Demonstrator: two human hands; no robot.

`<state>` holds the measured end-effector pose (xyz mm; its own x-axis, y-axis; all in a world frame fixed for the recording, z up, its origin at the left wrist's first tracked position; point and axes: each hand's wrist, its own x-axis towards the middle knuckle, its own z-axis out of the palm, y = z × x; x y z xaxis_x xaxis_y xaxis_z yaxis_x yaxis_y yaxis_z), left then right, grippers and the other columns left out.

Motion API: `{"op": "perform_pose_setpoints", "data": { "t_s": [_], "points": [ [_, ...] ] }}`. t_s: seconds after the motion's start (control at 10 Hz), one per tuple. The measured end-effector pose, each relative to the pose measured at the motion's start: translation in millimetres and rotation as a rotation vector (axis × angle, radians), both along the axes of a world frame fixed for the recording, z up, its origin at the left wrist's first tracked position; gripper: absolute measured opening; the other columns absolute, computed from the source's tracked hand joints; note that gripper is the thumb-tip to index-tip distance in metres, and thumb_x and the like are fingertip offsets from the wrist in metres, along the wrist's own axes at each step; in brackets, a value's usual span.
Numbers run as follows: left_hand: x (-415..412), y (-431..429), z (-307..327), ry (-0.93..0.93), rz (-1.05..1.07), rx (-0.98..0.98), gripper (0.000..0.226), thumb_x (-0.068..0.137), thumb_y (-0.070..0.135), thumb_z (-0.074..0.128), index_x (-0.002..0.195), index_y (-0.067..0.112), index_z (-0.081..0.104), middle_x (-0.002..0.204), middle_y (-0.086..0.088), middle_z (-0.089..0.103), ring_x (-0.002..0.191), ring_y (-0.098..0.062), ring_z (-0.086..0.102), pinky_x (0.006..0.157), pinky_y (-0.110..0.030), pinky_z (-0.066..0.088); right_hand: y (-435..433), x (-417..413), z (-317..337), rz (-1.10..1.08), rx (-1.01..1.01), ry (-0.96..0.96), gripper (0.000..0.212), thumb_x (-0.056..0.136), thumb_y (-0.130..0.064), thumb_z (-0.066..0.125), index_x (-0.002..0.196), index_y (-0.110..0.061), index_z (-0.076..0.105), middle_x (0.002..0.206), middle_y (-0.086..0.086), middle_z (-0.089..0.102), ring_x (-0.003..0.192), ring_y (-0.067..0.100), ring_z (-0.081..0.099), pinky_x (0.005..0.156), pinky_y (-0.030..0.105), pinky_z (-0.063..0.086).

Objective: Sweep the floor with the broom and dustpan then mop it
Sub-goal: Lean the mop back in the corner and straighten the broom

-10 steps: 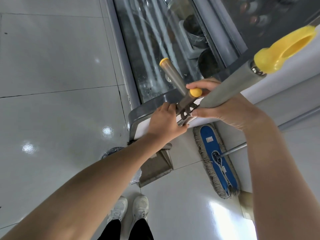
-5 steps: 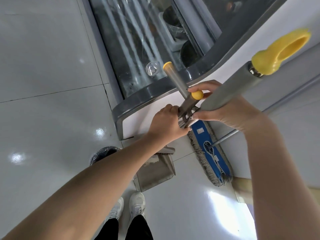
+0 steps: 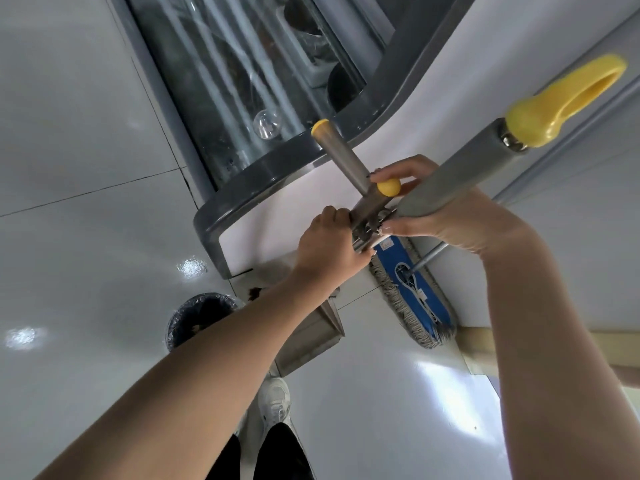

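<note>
Head: L hand (image 3: 329, 244) on dustpan handle (image 3: 341, 157), R hand (image 3: 446, 216) broom handle (image 3: 460, 171); dustpan (image 3: 308, 337) half-hidden.

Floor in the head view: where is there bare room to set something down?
Bare floor tile lies left of the display counter and the lined bin, and again right of the shoes and dustpan, below the blue mop head. It is crowded at the counter's corner, where bin, dustpan and mop head sit close together.

small label (image 3: 388, 243) on mop (image 3: 420, 299), print unreadable
</note>
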<state>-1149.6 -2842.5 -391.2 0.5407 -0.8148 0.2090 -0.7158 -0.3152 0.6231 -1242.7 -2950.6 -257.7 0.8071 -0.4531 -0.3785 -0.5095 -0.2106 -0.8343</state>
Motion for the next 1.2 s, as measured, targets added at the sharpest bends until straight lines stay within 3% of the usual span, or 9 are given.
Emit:
{"op": "perform_pose_setpoints", "data": {
  "t_s": [0.1,0.2,0.3,0.5,0.7,0.9,1.0,1.2],
  "points": [
    [-6,-2,3,-0.024,0.020,0.030,0.049,0.053,0.037,0.086,0.078,0.001,0.063,0.068,-0.010,0.060,0.056,-0.023,0.060,0.051,-0.023,0.045,1,-4,1,-0.012,-0.045,-0.008,0.054,0.066,-0.012,0.085,0.115,-0.022,0.065,0.108,-0.013,0.062,0.099,0.008,0.061,0.090,0.033,0.051],
    [-11,-2,2,-0.107,0.038,0.026,0.047,0.054,0.039,0.084,0.076,0.003,0.064,0.065,-0.007,0.062,0.059,-0.021,0.062,0.071,-0.033,0.055,3,-8,5,0.003,-0.057,-0.042,0.051,0.066,-0.007,0.083,0.108,-0.028,0.064,0.109,-0.015,0.060,0.097,0.000,0.060,0.088,0.023,0.052],
    [-13,0,-1,-0.179,0.063,0.020,0.046,0.056,0.041,0.082,0.078,0.004,0.066,0.067,-0.005,0.065,0.065,-0.019,0.065,0.092,-0.040,0.050,9,-5,10,0.043,-0.153,-0.067,0.050,0.068,-0.005,0.080,0.101,-0.037,0.061,0.117,-0.011,0.058,0.100,-0.004,0.058,0.078,0.009,0.050],
    [-6,3,-4,-0.151,0.048,0.029,0.048,0.055,0.042,0.084,0.076,0.004,0.063,0.065,-0.005,0.062,0.061,-0.018,0.060,0.065,-0.027,0.051,13,4,7,0.068,-0.174,-0.068,0.050,0.070,-0.007,0.081,0.099,-0.041,0.059,0.119,-0.006,0.056,0.107,0.003,0.055,0.082,0.010,0.049],
    [-4,2,-7,-0.167,0.026,0.019,0.048,0.055,0.042,0.083,0.077,0.004,0.063,0.066,-0.005,0.061,0.061,-0.017,0.058,0.062,-0.026,0.049,11,5,6,0.070,-0.200,-0.083,0.051,0.069,-0.004,0.081,0.098,-0.040,0.059,0.112,-0.010,0.056,0.100,-0.005,0.055,0.082,0.010,0.049],
    [-4,0,-6,-0.166,0.017,0.028,0.040,0.056,0.037,0.081,0.073,0.006,0.063,0.063,-0.004,0.058,0.057,-0.017,0.056,0.060,-0.025,0.046,13,6,2,0.046,-0.264,-0.124,0.038,0.058,-0.035,0.080,0.090,-0.043,0.060,0.103,-0.014,0.057,0.096,-0.002,0.055,0.080,0.010,0.047],
    [-3,-1,-8,-0.179,0.006,0.043,0.039,0.054,0.037,0.082,0.072,0.007,0.064,0.062,-0.003,0.058,0.056,-0.017,0.056,0.058,-0.025,0.045,16,10,0,0.025,-0.242,-0.170,0.033,0.059,-0.036,0.078,0.087,-0.043,0.062,0.095,-0.023,0.058,0.091,-0.005,0.054,0.076,0.009,0.046],
    [3,0,-7,-0.160,-0.006,0.031,0.047,0.048,0.037,0.087,0.073,0.004,0.064,0.062,-0.006,0.060,0.055,-0.018,0.058,0.057,-0.025,0.049,17,13,-2,0.010,-0.193,-0.184,0.036,0.066,-0.013,0.078,0.089,-0.035,0.060,0.091,-0.037,0.058,0.092,-0.011,0.055,0.076,0.006,0.046]
  ]
}}
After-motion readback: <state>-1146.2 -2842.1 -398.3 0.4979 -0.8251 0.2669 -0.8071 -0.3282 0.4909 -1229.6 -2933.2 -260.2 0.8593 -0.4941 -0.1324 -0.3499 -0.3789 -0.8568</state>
